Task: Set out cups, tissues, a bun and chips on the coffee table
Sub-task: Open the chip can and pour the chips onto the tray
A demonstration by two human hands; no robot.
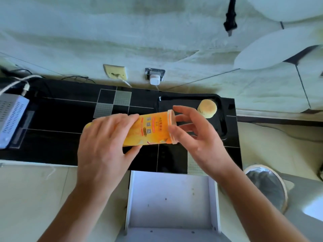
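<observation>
We hold the chips can [150, 130] just beside the black tray [222, 123]: left hand [104, 145] wrapped round its body, right hand [194, 133] pinching the lid. Bun [207, 108] already on tray; cups, tissues unseen.

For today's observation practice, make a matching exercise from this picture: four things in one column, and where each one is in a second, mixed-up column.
Things:
1. chip can
2. bun
3. drawer
4. white box

Places:
A. on the black tray
B. pulled open below the table
C. held in both hands
D. at the table's left end

Pairs: 1-C, 2-A, 3-B, 4-D
</observation>
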